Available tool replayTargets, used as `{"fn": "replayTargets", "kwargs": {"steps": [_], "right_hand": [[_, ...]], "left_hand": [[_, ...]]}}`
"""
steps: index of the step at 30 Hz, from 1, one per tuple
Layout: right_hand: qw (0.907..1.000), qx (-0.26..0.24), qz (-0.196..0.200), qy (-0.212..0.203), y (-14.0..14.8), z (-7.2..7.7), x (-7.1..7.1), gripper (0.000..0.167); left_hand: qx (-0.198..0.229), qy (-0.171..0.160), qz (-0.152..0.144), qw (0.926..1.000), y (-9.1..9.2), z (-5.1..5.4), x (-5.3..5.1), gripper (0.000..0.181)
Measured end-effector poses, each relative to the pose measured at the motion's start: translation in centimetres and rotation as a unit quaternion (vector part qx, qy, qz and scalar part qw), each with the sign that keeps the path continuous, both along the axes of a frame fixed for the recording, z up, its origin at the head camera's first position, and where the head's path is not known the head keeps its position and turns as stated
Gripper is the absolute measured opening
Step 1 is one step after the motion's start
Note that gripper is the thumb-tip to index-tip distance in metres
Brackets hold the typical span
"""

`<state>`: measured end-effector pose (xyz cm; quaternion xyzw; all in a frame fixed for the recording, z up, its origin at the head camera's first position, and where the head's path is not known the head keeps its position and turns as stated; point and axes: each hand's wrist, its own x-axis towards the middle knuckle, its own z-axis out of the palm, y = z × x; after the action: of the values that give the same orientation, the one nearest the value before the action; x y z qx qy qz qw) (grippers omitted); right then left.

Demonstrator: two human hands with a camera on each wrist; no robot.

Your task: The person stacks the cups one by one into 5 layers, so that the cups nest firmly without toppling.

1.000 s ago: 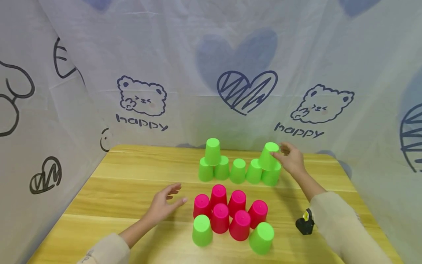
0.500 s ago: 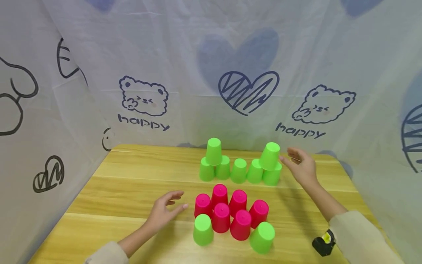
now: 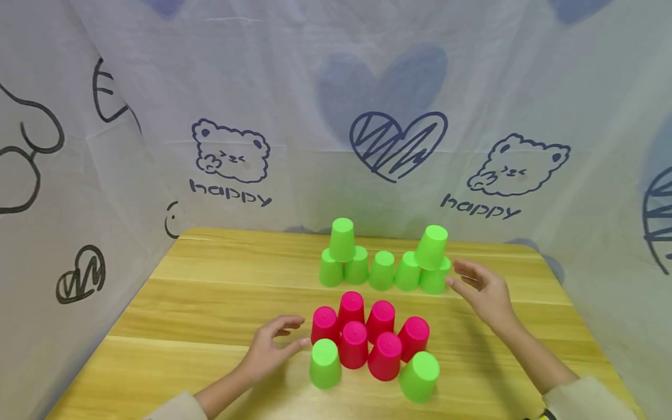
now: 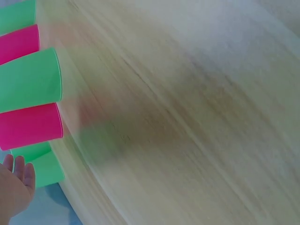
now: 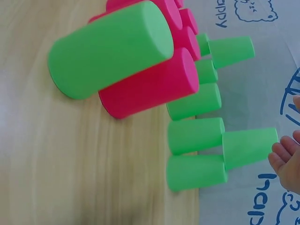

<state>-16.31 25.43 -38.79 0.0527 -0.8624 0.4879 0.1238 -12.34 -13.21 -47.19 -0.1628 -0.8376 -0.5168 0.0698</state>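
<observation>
At the back of the table, several upside-down green cups form a row, the middle one (image 3: pixel 381 270) standing alone. One green cup (image 3: pixel 342 240) sits across the left pair, another (image 3: pixel 432 247) across the right pair. My right hand (image 3: pixel 487 294) is just right of that right stack, fingers loosely bent and holding nothing. Closer in, several upside-down red cups (image 3: pixel 353 345) stand in a cluster, with a green cup (image 3: pixel 325 364) at its front left and a green cup (image 3: pixel 419 377) at its front right. Beside the cluster's left side, my left hand (image 3: pixel 266 350) is relaxed and holds nothing.
The cups stand on a wooden table (image 3: pixel 210 291). A white cloth (image 3: pixel 304 175) with hearts and bears hangs right behind the table's far edge, and more cloth (image 3: pixel 105 186) closes in the left side.
My right hand has let go of the upper right green cup and moved right and down from it. The left hand has shifted slightly right and nearer. The cups stay stacked.
</observation>
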Motion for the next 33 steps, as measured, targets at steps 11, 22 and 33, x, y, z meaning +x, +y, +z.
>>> {"fn": "replayTargets", "kwargs": {"steps": [11, 22, 33], "right_hand": [[0.9987, -0.014, 0.042, 0.024, -0.5, -1.9, 2.6, 0.038], [0.9906, -0.045, 0.093, 0.089, -1.4, -4.2, 4.9, 0.044], [0.9822, -0.076, 0.156, 0.073, -1.6, -7.7, 7.6, 0.044]], "left_hand": [[-0.001, -0.007, -0.036, 0.9993, 0.5, -0.7, 0.7, 0.038], [0.015, -0.012, -0.059, 0.9981, 1.0, -1.4, 1.3, 0.04], [0.027, -0.021, -0.067, 0.9972, 1.5, -2.3, 1.8, 0.047]]}}
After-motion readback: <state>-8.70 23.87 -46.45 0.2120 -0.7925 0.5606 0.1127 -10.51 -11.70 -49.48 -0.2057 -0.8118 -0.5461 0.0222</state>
